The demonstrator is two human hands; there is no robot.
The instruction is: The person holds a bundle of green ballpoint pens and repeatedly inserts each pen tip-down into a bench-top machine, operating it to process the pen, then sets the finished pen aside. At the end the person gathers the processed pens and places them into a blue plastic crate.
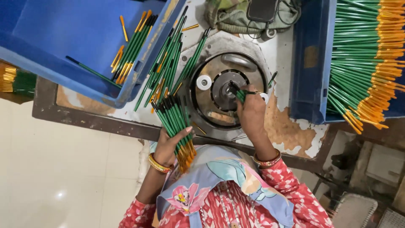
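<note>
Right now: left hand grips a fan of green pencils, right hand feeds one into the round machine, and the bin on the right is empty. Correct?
Not quite. The blue bin on the right is not empty: the head view shows it stacked with green pencils. The rest holds: the left hand grips a fan of green pencils, and the right hand holds green pencils at the round machine.

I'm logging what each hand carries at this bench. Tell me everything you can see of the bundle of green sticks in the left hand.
The bundle of thin green sticks is a fanned handful of slim, pencil-like rods with dark tips pointing away from the person and orange-yellow ends toward the body. The left hand grips it around the lower part, thumb across the front, orange ends sticking out below. It tilts slightly left, held over the worn table edge, beside the round metal machine. Material looks like painted wood or plastic; which one cannot be told.
</note>
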